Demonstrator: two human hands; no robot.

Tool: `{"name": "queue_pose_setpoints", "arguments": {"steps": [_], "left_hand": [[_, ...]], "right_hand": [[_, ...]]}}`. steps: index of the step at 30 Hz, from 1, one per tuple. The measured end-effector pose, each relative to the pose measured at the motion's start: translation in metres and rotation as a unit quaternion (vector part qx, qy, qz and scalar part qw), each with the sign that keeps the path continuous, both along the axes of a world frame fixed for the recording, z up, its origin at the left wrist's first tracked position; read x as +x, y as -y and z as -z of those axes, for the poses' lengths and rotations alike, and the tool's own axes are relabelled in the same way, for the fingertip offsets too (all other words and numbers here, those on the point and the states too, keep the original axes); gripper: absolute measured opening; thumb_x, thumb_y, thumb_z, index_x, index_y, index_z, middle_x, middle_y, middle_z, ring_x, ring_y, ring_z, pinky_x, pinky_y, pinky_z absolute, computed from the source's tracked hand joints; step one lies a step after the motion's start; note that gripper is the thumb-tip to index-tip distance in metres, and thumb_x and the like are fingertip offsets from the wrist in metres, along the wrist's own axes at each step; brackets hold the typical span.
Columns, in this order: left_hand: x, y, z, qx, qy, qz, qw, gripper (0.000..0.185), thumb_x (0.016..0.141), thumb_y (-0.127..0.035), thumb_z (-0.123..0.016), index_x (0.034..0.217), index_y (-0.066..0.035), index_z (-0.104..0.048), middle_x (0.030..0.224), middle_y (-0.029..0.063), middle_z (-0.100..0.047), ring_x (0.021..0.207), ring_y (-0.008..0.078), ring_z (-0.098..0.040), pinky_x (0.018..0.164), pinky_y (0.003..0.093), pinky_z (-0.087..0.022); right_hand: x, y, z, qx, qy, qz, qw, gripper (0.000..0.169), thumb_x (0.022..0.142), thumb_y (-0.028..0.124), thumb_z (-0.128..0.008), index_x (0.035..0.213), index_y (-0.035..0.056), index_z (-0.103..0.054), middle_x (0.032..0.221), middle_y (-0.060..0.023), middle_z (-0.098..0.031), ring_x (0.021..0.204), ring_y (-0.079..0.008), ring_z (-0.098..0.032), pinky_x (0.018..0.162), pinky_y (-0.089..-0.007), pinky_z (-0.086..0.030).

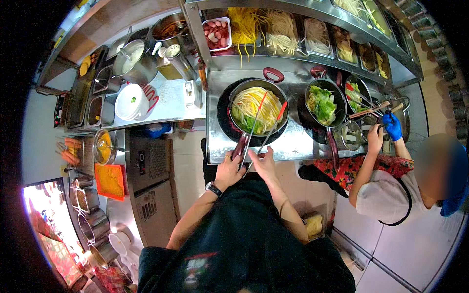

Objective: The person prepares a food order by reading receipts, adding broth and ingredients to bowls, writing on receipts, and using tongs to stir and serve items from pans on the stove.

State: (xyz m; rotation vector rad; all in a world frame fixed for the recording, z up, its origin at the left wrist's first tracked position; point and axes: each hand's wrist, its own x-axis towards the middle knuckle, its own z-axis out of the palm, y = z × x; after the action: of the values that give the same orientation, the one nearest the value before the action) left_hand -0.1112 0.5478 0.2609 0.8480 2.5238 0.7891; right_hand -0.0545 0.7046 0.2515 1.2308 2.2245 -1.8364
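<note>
A dark frying pan [234, 126] stands on a round black burner in front of me. It holds a mound of pale and yellow noodles [253, 104] over green leaves. My left hand [230, 171], with a watch at the wrist, grips the dark red pan handle [240, 145]. Metal tongs [253, 135] with red tips reach over the pan, their arms spread and the tips at the noodles. My right hand [264, 164] is at the lower part of the tongs, thumb and fingers around their arms. The rear end of the tongs lies close to my left hand.
Right of my pan stands a second pan with lettuce [323, 104]. A co-worker's blue-gloved hand [392, 125] and bare hand [375, 139] work near strainers [351, 136]. Noodle trays [318, 38] line the shelf above. White bowls [130, 102] and a large pot [133, 62] stand left.
</note>
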Motion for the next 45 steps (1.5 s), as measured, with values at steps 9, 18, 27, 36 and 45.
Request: {"name": "queue_pose_setpoints", "arguments": {"steps": [9,18,27,36,45], "left_hand": [[-0.011,0.011,0.011,0.093,-0.025,0.008,0.995,0.025,0.091,-0.028,-0.057,0.108,-0.012,-0.063,0.118,0.0184,-0.052,0.084,0.0366,-0.063,0.068,0.0439,-0.054],[-0.014,0.007,0.012,0.127,0.051,-0.106,0.985,0.056,0.090,-0.028,-0.056,0.137,-0.006,-0.034,0.094,0.0264,-0.061,0.077,0.0432,-0.062,0.065,0.0500,-0.051],[-0.016,0.004,0.014,0.030,0.042,-0.096,0.994,0.062,0.086,-0.039,-0.061,0.130,-0.002,-0.035,0.080,0.0247,-0.064,0.069,0.0422,-0.064,0.062,0.0492,-0.052],[-0.016,0.003,0.012,0.005,0.063,-0.112,0.992,0.039,0.082,-0.034,-0.063,0.098,-0.001,-0.046,0.072,0.0224,-0.064,0.066,0.0407,-0.064,0.060,0.0486,-0.052],[-0.021,0.003,0.004,0.008,0.080,-0.097,0.992,0.039,0.083,-0.034,-0.062,0.097,-0.002,-0.045,0.070,0.0233,-0.063,0.066,0.0422,-0.063,0.059,0.0488,-0.052]], "right_hand": [[0.002,0.038,0.019,-0.151,-0.079,0.022,0.985,0.057,0.086,0.032,-0.068,0.120,-0.0031,-0.040,0.101,-0.0092,-0.053,0.085,-0.0159,-0.052,0.074,-0.0314,-0.045],[-0.007,0.035,-0.034,-0.044,-0.011,-0.008,0.999,0.075,0.077,0.029,-0.076,0.122,-0.0093,-0.029,0.087,-0.0132,-0.059,0.073,-0.0180,-0.059,0.061,-0.0306,-0.048],[0.024,-0.019,-0.043,0.297,0.088,-0.165,0.936,0.056,0.080,0.023,-0.066,0.121,-0.0061,-0.039,0.100,-0.0303,-0.060,0.083,-0.0466,-0.062,0.072,-0.0511,-0.050],[0.007,-0.096,-0.095,0.340,0.165,-0.237,0.895,0.044,0.086,0.033,-0.061,0.104,-0.0062,-0.049,0.082,-0.0276,-0.065,0.079,-0.0431,-0.065,0.069,-0.0499,-0.051],[-0.038,-0.111,-0.096,0.229,0.207,-0.318,0.897,0.056,0.086,0.042,-0.059,0.110,-0.0078,-0.049,0.094,-0.0308,-0.064,0.089,-0.0445,-0.063,0.079,-0.0470,-0.050]]}}
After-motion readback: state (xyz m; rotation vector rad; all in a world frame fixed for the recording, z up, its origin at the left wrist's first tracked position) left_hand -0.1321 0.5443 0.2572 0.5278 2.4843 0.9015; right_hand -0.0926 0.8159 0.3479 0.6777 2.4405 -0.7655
